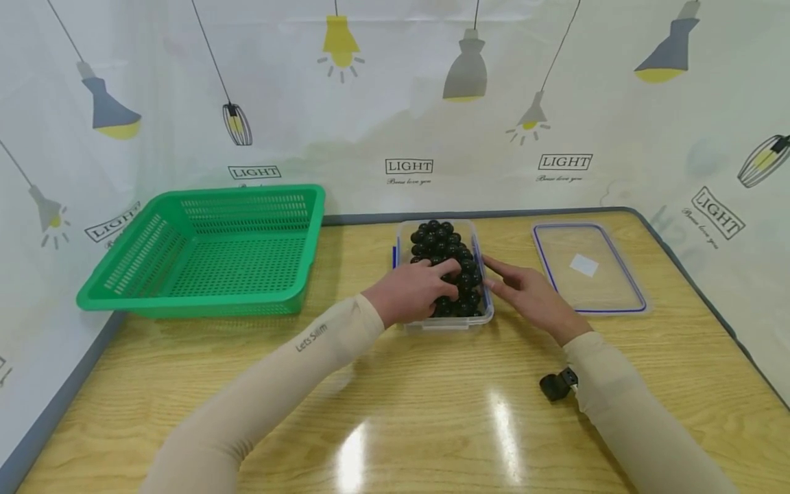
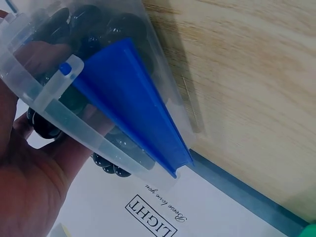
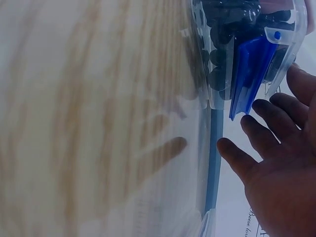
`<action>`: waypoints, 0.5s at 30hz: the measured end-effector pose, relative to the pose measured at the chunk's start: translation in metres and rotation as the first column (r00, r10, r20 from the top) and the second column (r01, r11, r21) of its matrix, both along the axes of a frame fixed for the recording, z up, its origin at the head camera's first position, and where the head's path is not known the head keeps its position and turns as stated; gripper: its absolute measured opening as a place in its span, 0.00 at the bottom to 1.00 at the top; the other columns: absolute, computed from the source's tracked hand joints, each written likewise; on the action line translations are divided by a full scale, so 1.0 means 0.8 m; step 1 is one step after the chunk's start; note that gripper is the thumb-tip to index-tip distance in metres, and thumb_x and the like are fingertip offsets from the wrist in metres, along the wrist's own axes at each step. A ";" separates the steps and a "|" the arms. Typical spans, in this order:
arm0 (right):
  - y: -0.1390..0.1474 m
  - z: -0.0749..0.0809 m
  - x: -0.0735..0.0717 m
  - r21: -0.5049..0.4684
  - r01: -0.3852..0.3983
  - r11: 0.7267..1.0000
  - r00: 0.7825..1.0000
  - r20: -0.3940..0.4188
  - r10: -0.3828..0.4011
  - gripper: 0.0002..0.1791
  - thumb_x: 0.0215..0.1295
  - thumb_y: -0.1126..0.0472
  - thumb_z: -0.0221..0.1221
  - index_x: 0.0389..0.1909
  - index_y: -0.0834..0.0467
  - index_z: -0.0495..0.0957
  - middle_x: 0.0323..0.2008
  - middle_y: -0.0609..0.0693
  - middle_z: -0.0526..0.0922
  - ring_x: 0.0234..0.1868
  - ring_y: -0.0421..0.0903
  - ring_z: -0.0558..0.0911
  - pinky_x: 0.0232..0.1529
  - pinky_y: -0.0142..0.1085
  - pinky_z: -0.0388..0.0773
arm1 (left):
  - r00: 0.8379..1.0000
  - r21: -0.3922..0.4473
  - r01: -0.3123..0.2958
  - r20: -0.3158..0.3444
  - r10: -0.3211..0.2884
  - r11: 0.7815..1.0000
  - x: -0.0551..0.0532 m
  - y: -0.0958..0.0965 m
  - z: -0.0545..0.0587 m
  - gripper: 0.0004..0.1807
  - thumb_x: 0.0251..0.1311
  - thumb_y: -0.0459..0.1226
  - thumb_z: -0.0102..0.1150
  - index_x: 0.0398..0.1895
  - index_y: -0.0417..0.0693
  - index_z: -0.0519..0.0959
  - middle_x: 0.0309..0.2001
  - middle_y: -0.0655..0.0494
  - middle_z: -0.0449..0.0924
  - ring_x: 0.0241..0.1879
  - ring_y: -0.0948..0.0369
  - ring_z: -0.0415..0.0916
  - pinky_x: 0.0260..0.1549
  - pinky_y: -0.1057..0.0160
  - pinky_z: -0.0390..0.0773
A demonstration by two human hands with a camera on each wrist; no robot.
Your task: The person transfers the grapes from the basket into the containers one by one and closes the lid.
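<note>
A bunch of black grapes (image 1: 437, 240) lies in a clear plastic box (image 1: 447, 321) with blue side clips. My left hand (image 1: 412, 291) reaches over the box's left side, its bent fingers gripping the grapes from above. In the left wrist view, the box wall and a blue clip (image 2: 129, 101) stand in front of part of that hand. My right hand (image 1: 535, 296) is at the box's right side, its fingertips right at the rim. In the right wrist view its fingers (image 3: 259, 131) are spread and nearly straight, close to the other blue clip (image 3: 252, 74).
A clear lid (image 1: 611, 281) with a blue seal and a small white label lies flat to the right of the box. At the left stands a green slotted basket (image 1: 191, 305). A printed wall covering rises behind the wooden table (image 1: 395, 412). A small black device (image 1: 555, 385) shows by the right sleeve.
</note>
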State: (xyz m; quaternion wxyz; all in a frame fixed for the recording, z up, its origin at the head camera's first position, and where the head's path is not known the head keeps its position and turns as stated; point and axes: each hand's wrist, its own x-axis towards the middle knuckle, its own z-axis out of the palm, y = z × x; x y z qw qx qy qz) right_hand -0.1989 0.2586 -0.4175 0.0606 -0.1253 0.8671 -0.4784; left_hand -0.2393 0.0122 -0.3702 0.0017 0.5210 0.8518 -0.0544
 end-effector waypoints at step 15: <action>0.001 -0.002 0.001 -0.013 -0.005 1.000 1.000 -0.006 0.005 0.32 0.76 0.47 0.50 0.75 0.52 0.58 0.72 0.56 0.61 0.69 0.62 0.62 0.65 0.56 0.60 | 1.000 0.020 0.008 0.022 -0.009 1.000 -0.005 -0.003 -0.004 0.15 0.64 0.35 0.60 0.50 0.63 0.85 0.67 0.56 0.62 0.35 0.57 0.72 0.31 0.65 0.75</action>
